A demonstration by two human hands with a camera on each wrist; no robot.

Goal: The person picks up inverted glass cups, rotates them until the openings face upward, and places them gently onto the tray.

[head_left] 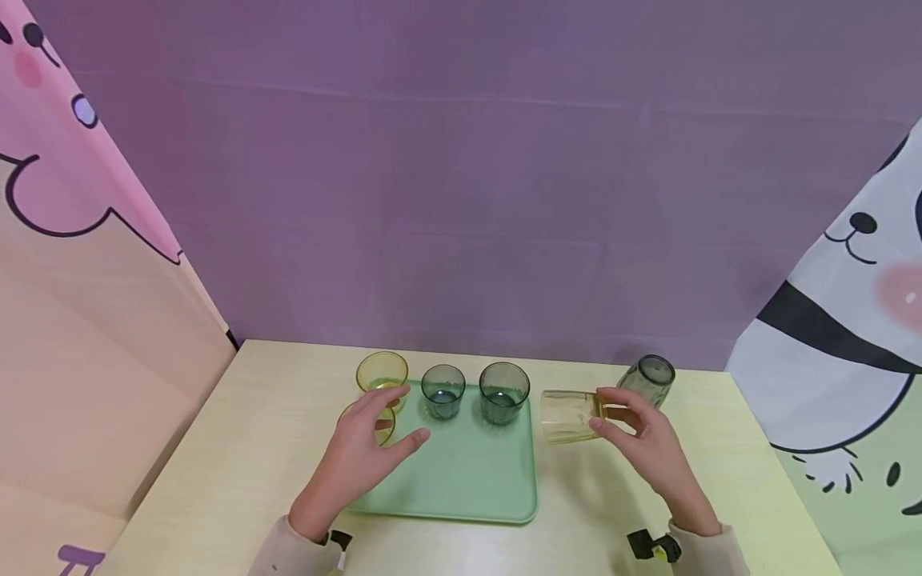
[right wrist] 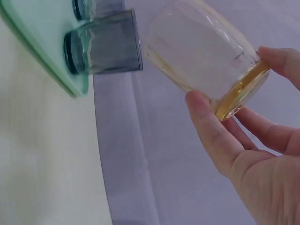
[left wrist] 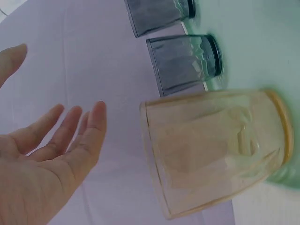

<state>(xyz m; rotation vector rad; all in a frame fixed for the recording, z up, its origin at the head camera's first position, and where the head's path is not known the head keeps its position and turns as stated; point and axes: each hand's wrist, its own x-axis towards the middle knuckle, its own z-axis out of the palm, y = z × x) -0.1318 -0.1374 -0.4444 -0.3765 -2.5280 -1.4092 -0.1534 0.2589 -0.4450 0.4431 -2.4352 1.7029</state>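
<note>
In the head view my right hand (head_left: 641, 436) pinches a yellow glass (head_left: 565, 416) near its thick base, between thumb and fingers. The glass lies sideways in the air, right of the green tray (head_left: 461, 488), its mouth toward the left. My left hand (head_left: 363, 448) hovers over the tray's left side, fingers spread and holding nothing. It partly covers a yellow glass (head_left: 390, 430); the left wrist view shows a gap between the hand and a yellow glass (left wrist: 211, 154). Two grey glasses (head_left: 442, 392) (head_left: 504, 394) stand upright along the tray's back.
Another yellow glass (head_left: 382, 370) stands at the tray's back left corner. Behind my right hand a grey glass (head_left: 651, 380) appears to stand upside down on the pale table (head_left: 720, 472). A purple cloth (head_left: 461, 200) hangs behind the table.
</note>
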